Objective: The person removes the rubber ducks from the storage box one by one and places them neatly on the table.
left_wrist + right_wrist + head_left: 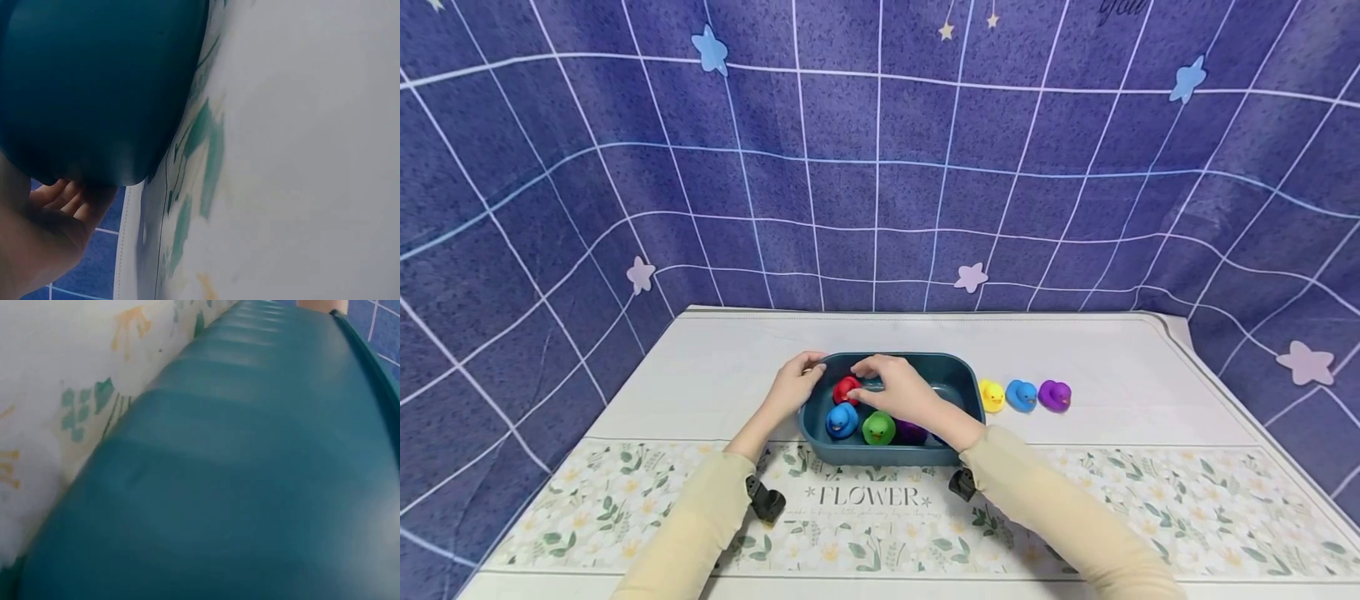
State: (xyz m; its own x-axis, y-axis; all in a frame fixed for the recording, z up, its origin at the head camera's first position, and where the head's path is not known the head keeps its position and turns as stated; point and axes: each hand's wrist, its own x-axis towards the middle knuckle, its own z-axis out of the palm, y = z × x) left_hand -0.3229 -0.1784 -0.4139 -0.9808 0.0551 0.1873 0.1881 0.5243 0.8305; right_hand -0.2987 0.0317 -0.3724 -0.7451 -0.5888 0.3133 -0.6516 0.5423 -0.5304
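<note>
At the lower centre of the head view, a teal tub (887, 455) sits on the desk (730, 350). The left hand (793, 387) grips its left rim. The right hand (901, 388) reaches inside, fingers and thumb parted at a red duck (844, 390); I cannot tell whether they grasp it. Blue (842, 422), green (878, 429) and purple ducks (910, 432) lie nearer the frame's bottom.

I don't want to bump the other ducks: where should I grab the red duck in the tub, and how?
Try pinching the red duck round its plump body, coming from above and the right, where the right hand is. The left wall of the teal tub stands close beside it, and a blue duck sits just on its near side, so those sides look tighter.
</note>
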